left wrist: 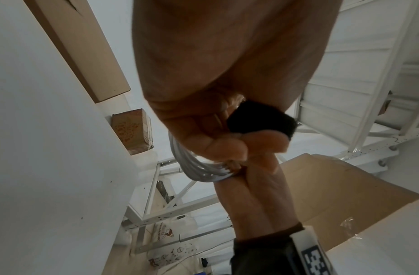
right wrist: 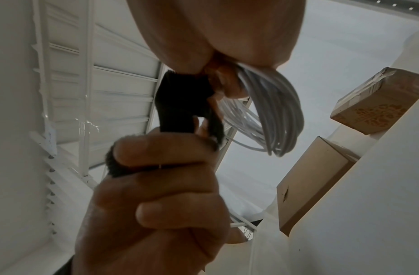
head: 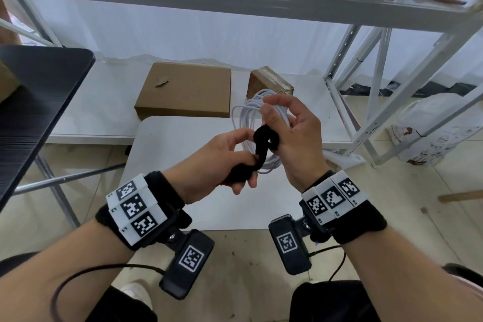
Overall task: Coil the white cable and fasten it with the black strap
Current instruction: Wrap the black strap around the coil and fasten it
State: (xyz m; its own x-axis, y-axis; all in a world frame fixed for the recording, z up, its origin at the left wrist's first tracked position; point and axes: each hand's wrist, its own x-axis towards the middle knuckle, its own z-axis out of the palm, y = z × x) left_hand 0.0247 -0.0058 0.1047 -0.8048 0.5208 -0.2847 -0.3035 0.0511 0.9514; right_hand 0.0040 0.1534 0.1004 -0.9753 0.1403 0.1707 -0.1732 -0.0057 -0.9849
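White cable [head: 257,123] coiled in right hand's [head: 292,136] grip, black strap [head: 261,149] looped round it, tail clenched in left hand [head: 217,165]

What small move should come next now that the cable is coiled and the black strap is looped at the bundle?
Probably pull the strap's free tail snug with the left hand and wrap it over the loop. The white cable is already coiled and pinched by the right hand; the black strap loops the bundle, but its tail runs loose into the left hand's grip, not yet pressed closed.
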